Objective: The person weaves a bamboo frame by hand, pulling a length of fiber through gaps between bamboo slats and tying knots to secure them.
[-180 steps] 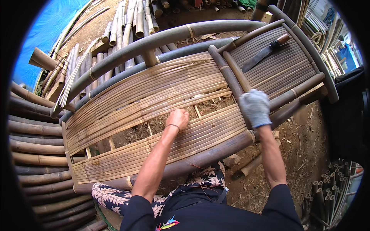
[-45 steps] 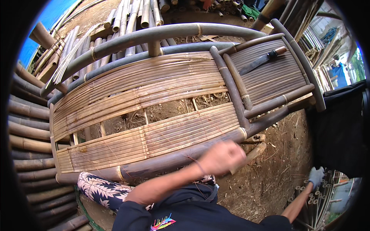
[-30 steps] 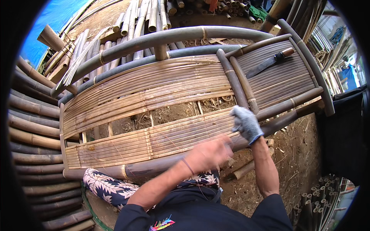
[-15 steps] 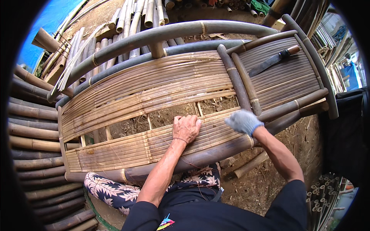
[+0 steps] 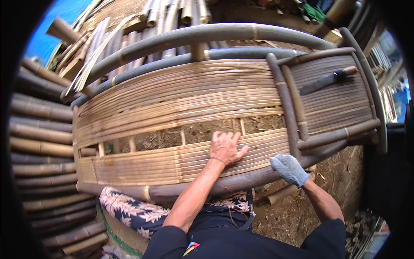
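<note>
A long bamboo bench (image 5: 224, 174) lies across my lap, its seat made of thin split slats with an open gap lengthwise between two bands. My bare left hand (image 5: 226, 149) rests on the front band of slats (image 5: 142, 168). Its thumb is apart and its fingers reach over the band's edge at the gap. In a grey glove, my right hand (image 5: 290, 169) is at the front rail, by the right end of those slats. Its fingers are bunched together; whatever they hold, if anything, is hidden.
A knife (image 5: 327, 81) lies on the bench's slatted right end (image 5: 332, 103). Thick bamboo poles (image 5: 41, 149) line the left side, and more poles (image 5: 172, 17) are piled behind the curved back rail (image 5: 185, 38). A short bamboo piece (image 5: 282, 195) lies on the ground.
The view has shifted, so the bench appears farther right. My left hand's fingers have spread, with the thumb out. My right hand has come down from the slats to the front rail.
</note>
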The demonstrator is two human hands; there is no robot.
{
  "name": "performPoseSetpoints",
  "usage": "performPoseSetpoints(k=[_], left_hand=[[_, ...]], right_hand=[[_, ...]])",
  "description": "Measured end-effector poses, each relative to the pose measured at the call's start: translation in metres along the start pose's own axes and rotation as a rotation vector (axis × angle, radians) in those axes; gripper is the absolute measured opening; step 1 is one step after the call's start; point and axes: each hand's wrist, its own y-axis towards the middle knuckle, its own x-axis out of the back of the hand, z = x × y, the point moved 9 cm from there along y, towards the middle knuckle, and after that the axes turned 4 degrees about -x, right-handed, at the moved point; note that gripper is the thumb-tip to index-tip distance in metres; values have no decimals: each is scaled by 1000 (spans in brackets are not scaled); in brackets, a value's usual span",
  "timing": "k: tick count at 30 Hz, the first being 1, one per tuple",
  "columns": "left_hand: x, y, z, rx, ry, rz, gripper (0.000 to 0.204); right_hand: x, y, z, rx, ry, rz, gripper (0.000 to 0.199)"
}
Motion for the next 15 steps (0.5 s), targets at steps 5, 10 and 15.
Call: performPoseSetpoints(k=[5,10,15], left_hand=[[2,-10,13,-7,-108,-11,65],[83,-65,34,-297,-315,65,44],[161,-194,143,-129,245,563,36]], right_hand=[[24,-6,24,-241,390,-98,17],[27,-192,-130,-963,215,-304,34],[85,-273,4,-985,-680,-879,51]])
